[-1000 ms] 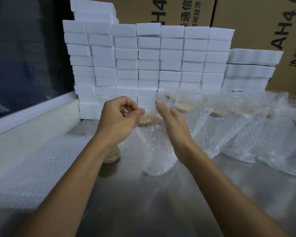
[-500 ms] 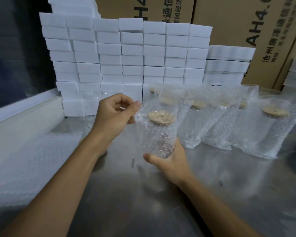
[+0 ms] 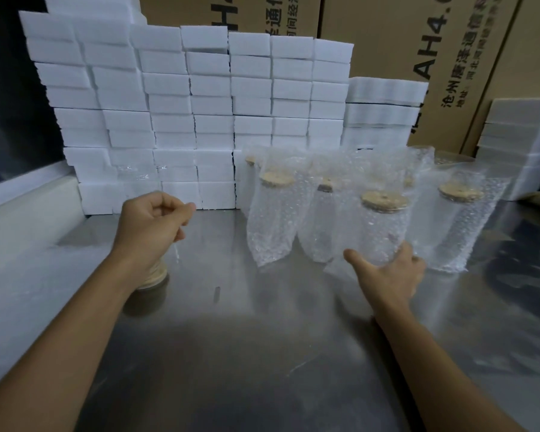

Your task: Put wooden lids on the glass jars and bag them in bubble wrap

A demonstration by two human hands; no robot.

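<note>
A glass jar with a wooden lid (image 3: 384, 201) stands inside a bubble-wrap bag (image 3: 376, 235) at the front of a row of bagged jars. My right hand (image 3: 387, 274) grips this bagged jar at its base, thumb out to the left. My left hand (image 3: 155, 224) hovers apart from it at the left, fingers curled and holding nothing. A short stack of wooden lids (image 3: 155, 275) sits on the table under my left wrist, mostly hidden.
Other bagged jars (image 3: 272, 213) (image 3: 462, 226) stand side by side on the steel table (image 3: 231, 338). White foam blocks (image 3: 200, 104) are stacked behind them, with cardboard boxes (image 3: 387, 42) beyond. Flat bubble wrap (image 3: 16, 275) lies at the left.
My left hand let go of the bag's top and stayed at the left. My right hand carried the bagged jar to the right, down into the row.
</note>
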